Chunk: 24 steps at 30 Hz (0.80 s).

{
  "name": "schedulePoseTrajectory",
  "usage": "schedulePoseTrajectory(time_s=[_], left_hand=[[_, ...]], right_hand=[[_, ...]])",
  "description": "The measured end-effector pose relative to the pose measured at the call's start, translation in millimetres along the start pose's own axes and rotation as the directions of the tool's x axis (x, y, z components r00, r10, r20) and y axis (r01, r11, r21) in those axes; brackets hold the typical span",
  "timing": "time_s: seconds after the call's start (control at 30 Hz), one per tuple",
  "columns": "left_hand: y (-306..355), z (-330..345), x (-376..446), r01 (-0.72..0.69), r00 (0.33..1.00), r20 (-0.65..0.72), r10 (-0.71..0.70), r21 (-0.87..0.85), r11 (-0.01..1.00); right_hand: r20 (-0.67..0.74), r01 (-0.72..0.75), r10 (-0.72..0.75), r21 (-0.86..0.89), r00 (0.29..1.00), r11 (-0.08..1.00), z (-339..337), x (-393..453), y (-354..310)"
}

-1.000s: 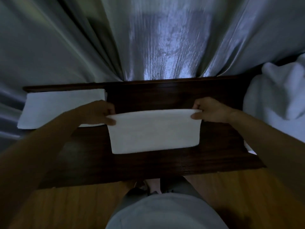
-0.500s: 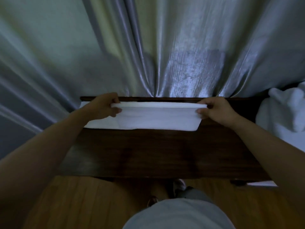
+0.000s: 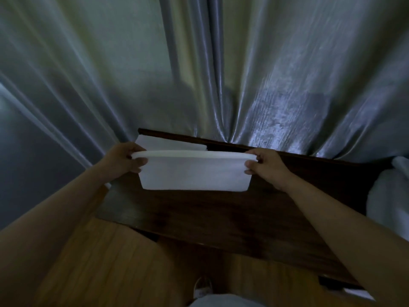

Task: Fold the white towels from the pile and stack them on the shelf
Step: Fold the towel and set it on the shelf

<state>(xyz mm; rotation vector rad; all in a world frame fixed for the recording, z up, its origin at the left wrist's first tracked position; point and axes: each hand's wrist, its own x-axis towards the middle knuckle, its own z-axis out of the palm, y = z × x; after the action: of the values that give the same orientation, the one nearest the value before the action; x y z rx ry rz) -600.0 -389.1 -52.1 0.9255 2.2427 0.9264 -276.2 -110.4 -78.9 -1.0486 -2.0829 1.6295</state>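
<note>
The person holds a folded white towel (image 3: pixel 194 171) with both hands above the dark wooden shelf (image 3: pixel 221 209). The left hand (image 3: pixel 124 159) grips the left end of the towel: its thumb lies on the near face and the fingers are curled over the top edge. The right hand (image 3: pixel 264 167) grips the right end in the same way, the thumb on the near face and the fingers behind the upper fold. So both grips are closed on the towel, one at each end. The towel hangs between the hands with its folded edge on top and its lower edge free, near the far left part of the shelf. Whether the lower edge touches the wood, I cannot tell.

Behind the held towel, at the far left corner of the shelf, lies a stack of folded towels (image 3: pixel 170 144), flat on the wood and partly hidden by the left hand and the held towel. At the right end of the shelf there is a pile of unfolded white towels (image 3: pixel 389 196), only partly in the view.

A grey shiny curtain (image 3: pixel 199 74) hangs behind the shelf, touching its far edge. Below the shelf is a wooden floor (image 3: pixel 110 262), and one shoe (image 3: pixel 202 289) of the person shows at the bottom of the view.
</note>
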Motion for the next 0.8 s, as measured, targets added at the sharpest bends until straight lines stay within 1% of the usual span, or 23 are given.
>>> schedulePoseTrajectory(time_s=[0.07,0.13,0.23,0.3,0.4,0.47,0.57,0.63,0.73,0.8], left_hand=[[-2.3,0.3,-4.3,0.065,0.996,-0.054,-0.074,-0.163,0.985],[-8.7,-0.2,-4.9,0.109,0.984,-0.103,-0.142,-0.280,0.954],[-18.2,0.5,-1.3,0.105,0.974,-0.150,-0.171,-0.371,0.923],[-25.4,2.3,1.6,0.079,0.973,-0.166,-0.161,-0.418,0.905],[-35.2,-5.2,12.3,0.044,0.974,-0.185,-0.132,-0.416,0.908],[-45.7,-16.4,27.4,0.031,0.976,-0.189,-0.107,-0.367,0.930],[-59.9,-36.0,54.6,0.018,0.980,-0.187,-0.074,-0.284,0.959],[-66.2,-48.0,70.4,0.014,0.986,-0.158,-0.059,-0.267,0.964],[-77.1,-69.1,90.9,0.057,0.991,-0.106,-0.086,-0.249,0.967],[-84.3,-84.4,103.8,0.076,0.995,-0.048,-0.092,-0.262,0.962]], right_hand=[[-0.037,-0.002,0.003,0.025,0.999,1.000,8.2,5.7,-5.5],[-0.056,0.006,-0.004,0.033,0.998,0.999,16.9,11.9,-10.9],[-0.046,0.014,-0.012,0.036,0.999,0.999,30.0,21.5,-22.4],[-0.027,0.005,-0.004,0.054,1.000,0.999,38.8,26.7,-26.9],[-0.001,-0.007,0.007,0.084,1.000,0.996,56.5,37.8,-33.1],[-0.006,-0.009,0.010,0.098,1.000,0.995,70.0,49.7,-37.6],[-0.066,0.003,0.003,0.095,0.998,0.995,89.8,68.3,-43.1],[-0.120,-0.015,0.028,0.108,0.992,0.994,103.2,78.2,-46.7],[-0.169,-0.083,0.107,0.143,0.980,0.986,122.6,89.4,-49.9],[-0.191,-0.088,0.112,0.131,0.975,0.987,133.1,96.4,-48.6]])
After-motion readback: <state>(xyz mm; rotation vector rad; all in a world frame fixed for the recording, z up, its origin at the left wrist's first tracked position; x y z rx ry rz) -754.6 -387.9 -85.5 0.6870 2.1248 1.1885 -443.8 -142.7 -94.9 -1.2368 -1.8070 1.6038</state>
